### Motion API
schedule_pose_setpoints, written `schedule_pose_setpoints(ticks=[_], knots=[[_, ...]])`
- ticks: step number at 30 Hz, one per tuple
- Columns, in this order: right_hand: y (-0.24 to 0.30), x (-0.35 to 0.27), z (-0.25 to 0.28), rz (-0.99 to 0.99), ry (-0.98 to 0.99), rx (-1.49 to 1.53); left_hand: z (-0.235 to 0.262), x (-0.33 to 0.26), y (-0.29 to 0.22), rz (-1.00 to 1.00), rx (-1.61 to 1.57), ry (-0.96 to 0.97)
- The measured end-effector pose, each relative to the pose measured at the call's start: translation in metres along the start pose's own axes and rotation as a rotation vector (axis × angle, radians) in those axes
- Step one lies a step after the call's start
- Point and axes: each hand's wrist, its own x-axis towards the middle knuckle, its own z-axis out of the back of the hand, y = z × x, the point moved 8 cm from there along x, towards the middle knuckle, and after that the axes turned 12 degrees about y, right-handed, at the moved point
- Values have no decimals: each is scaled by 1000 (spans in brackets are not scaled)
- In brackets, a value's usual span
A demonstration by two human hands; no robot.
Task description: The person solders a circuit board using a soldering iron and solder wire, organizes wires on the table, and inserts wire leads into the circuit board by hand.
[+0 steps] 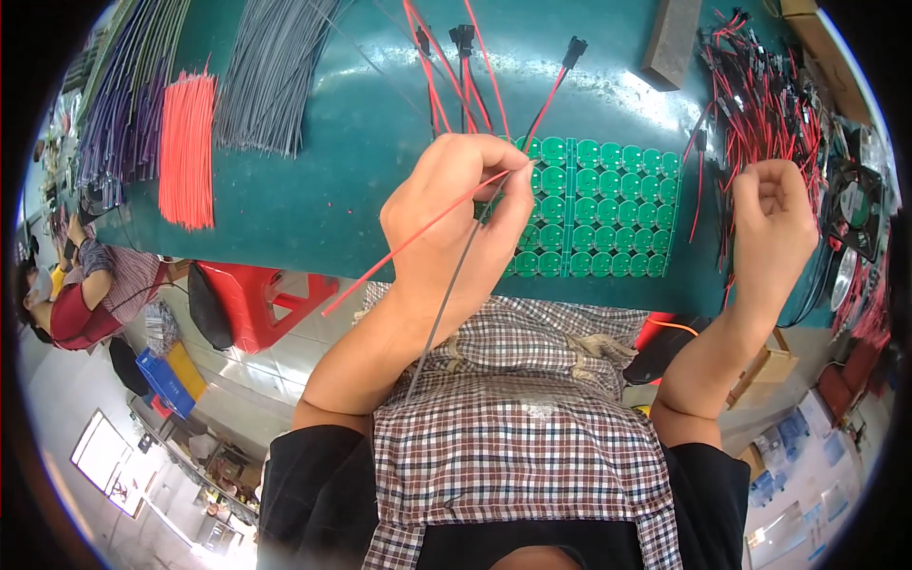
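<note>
My left hand is closed in a pinch over the green circuit board panel. Between thumb and forefinger it grips a red and black wire lead; the black connector points away from me. Toward my body trail a long red wire and a dark grey wire. Other connector leads stand behind the hand, their lower ends hidden by it. My right hand has its fingers curled together at the near side of a heap of red and black leads. What it holds, if anything, is hidden.
On the green tabletop, bundles of red wires, grey wires and purple wires lie at the left. A grey metal bar lies at the back. A red stool and another person are beyond the left side.
</note>
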Motion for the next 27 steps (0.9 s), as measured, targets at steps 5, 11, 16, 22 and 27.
schedule_pose_setpoints(ticks=[5, 11, 16, 22, 27], knots=[[-7, -7, 11, -13, -97, 459, -1, 0, 0, -37, 26, -14], [5, -13, 18, 67, -100, 552, -1, 1, -2, -44, 78, -22], [19, -14, 17, 163, -137, 577, -2, 1, -7, -82, 172, -3], [24, -13, 14, 197, -133, 574, -2, 2, -8, -91, 173, -16], [23, -12, 13, 240, -155, 602, -3, 5, -12, -112, 186, 2]])
